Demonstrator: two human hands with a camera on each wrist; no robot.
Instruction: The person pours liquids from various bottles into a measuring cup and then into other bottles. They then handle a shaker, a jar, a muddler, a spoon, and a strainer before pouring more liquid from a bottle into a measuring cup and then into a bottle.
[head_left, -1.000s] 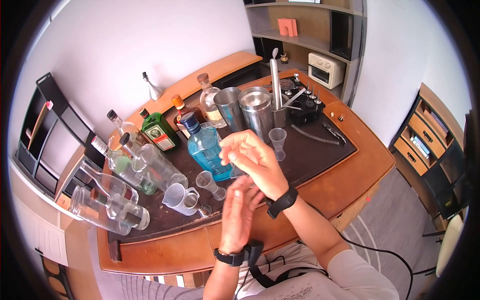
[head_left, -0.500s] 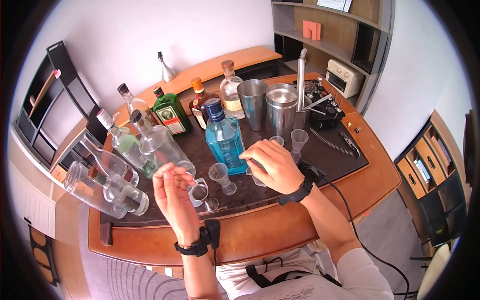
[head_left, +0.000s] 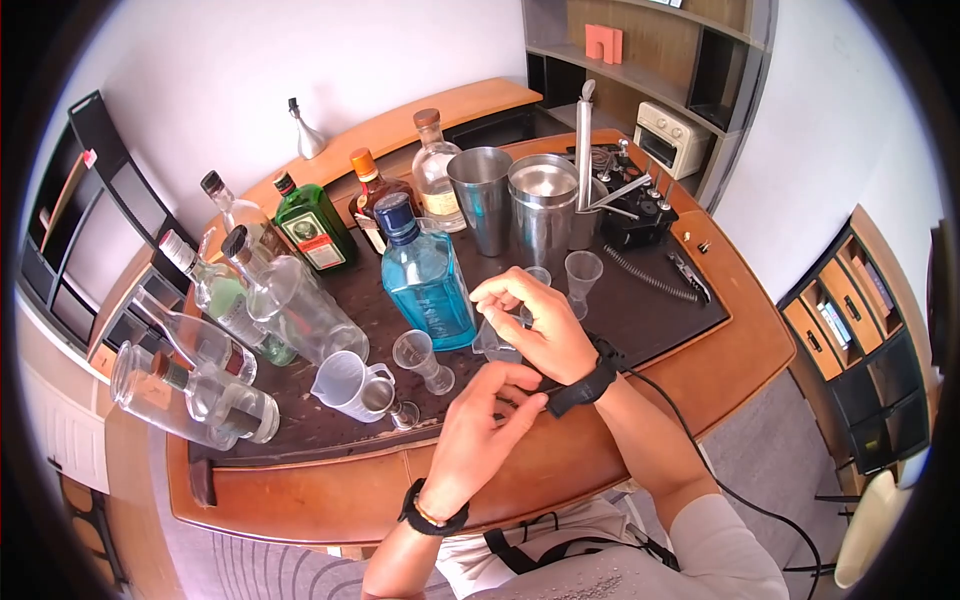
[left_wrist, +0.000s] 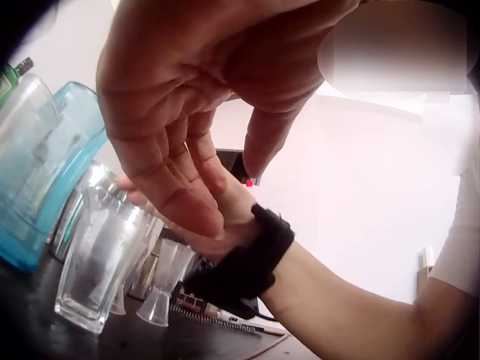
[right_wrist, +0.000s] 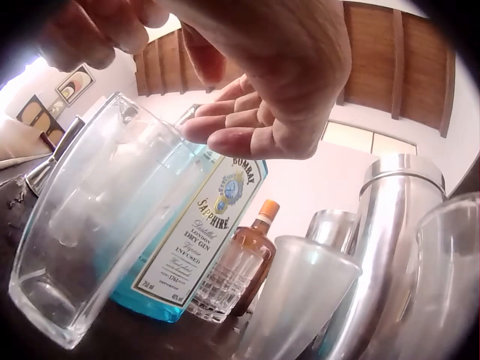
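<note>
In the head view, my left hand (head_left: 480, 430) hovers over the table's front edge, fingers loosely bent, holding nothing. Above and right of it is my right hand (head_left: 545, 325), its fingers bent over a clear angular glass (head_left: 492, 342) that it partly hides. No grip on that glass shows; whether a fingertip touches it I cannot tell. The blue bottle (head_left: 430, 290) stands just left of my right hand. In the left wrist view the glass (left_wrist: 101, 262) is upright on the dark mat, near a small clear double-ended measure (left_wrist: 165, 285).
Several bottles, including a green one (head_left: 313, 230), stand at the left and back. A plastic jug (head_left: 345, 383), a metal jigger (head_left: 403, 412) and a clear measure (head_left: 425, 362) are near the front. Metal shakers (head_left: 543, 205) and a coiled spring (head_left: 650, 275) lie beyond my right hand.
Since half a second ago, my left hand has moved right from near the jigger, closer to my right wrist. My right hand remains by the glass. The head view has shifted slightly.
</note>
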